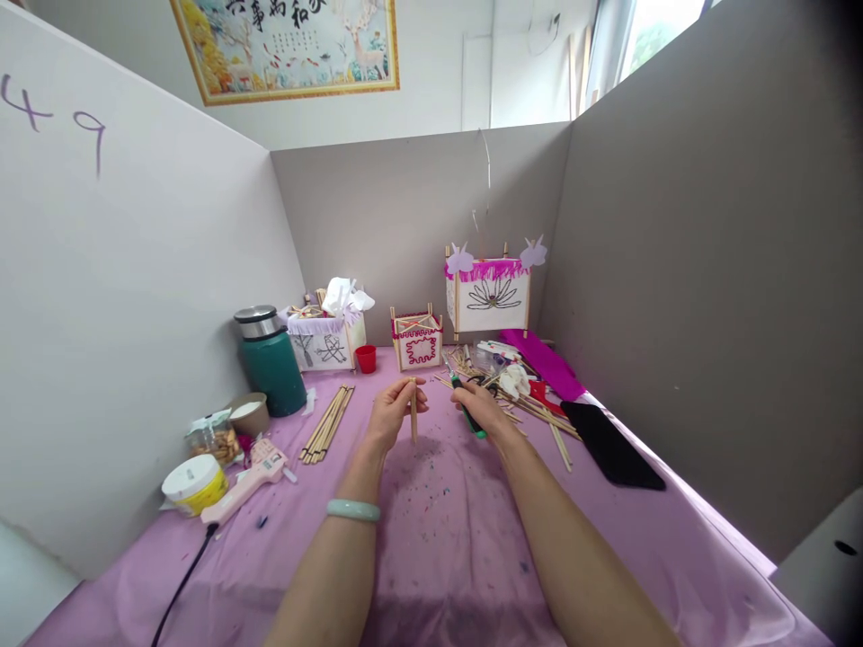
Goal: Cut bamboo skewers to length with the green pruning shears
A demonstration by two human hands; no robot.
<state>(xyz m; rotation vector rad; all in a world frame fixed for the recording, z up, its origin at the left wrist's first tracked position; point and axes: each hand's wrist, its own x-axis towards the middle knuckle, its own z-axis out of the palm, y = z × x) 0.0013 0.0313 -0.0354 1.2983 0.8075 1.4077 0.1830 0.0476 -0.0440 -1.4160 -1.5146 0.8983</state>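
My left hand (393, 412), with a pale green bangle on its wrist, pinches a short wooden stick (413, 424) held roughly upright above the cloth. To its right, my right hand (484, 409) is closed round a green-and-black handled tool (470, 420). The tool's slim metal tip points up and to the left, apart from the stick; its exact kind is too small to tell. Behind my hands stands a small box frame of sticks (418, 344) with red trim. A row of wooden sticks (327, 426) with dark ends lies left of my left hand.
At left are a green bottle (273, 364), a pink glue gun (246, 485) with a cord, a white-lidded tub (195, 483) and a red cup (366, 359). A decorated lantern (491, 296) hangs at back right, above loose sticks. A black phone (610, 445) lies right.
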